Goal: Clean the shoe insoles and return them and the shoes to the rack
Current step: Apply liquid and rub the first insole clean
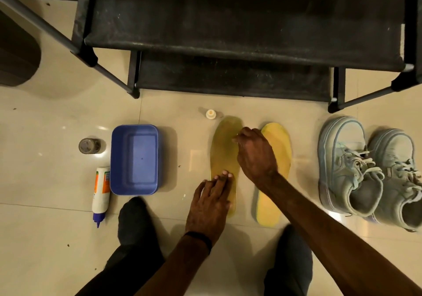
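Nearest the camera: two knees in dark trousers (137, 238), the person crouched over a pale glossy tiled floor (57, 113).

Left hand (211, 206), a dark band at the wrist, lies flat with fingers straight, fingertips (225, 174) pressing the heel half of the left yellow foam insole (225, 149). It pins, does not grip. Right hand (255, 154) reaches across, fingers bunched over the toe half of the same insole; a pinch or a rub, and whether anything small is held I cannot tell.

The left insole looks darker and duller than the brighter yellow insole (274, 181) just beside it on the right, possibly damp. Both lie flat on the tile, toes toward the rack.

Handling, as judged: thin foam, very light, floppy. Likely to skate on glossy tile under rubbing, hence the pinning hand. Lift by pinching an edge at heel or toe; support the middle if wet, since it should sag. Not fragile, though hard scrubbing may scuff the top skin.

Outward: a pair of pale grey-blue lace-up canvas sneakers (351, 170) stands well to the right, openings toward the camera. A small white cap (210, 114) sits near the left insole's toe. To the left, a blue rectangular plastic tub (134, 188); beside it a white squeeze bottle with blue nozzle (100, 195) lying down, and a small clear round jar (89, 145). Beyond, the black fabric-shelved metal shoe rack (228, 44), both visible shelves bare.
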